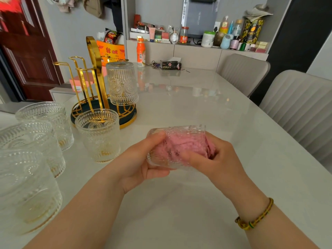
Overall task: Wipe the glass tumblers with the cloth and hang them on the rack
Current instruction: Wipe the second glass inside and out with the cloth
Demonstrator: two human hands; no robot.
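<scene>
nearest tumbler [27,191]: upright at the table's [179,212] left edge, two more upright behind it.
left hand [138,162]: fingers wrapped round the held tumbler [161,159], which lies sideways above the table.
right hand [212,159]: fingers pressing pink cloth [181,144] into its mouth.
fifth tumbler [98,135]: upright, just before the rack.
gold rack [93,87]: one tumbler [122,83] hung upside down.

A home dining room: a glossy pale desk [188,97] with padded chairs [296,108] beside it, a wall shelf [197,45] crowded with bottles, jars and cosmetics, clothes [93,6] hanging by a dark red door [27,51], keys [154,64] left lying about
</scene>
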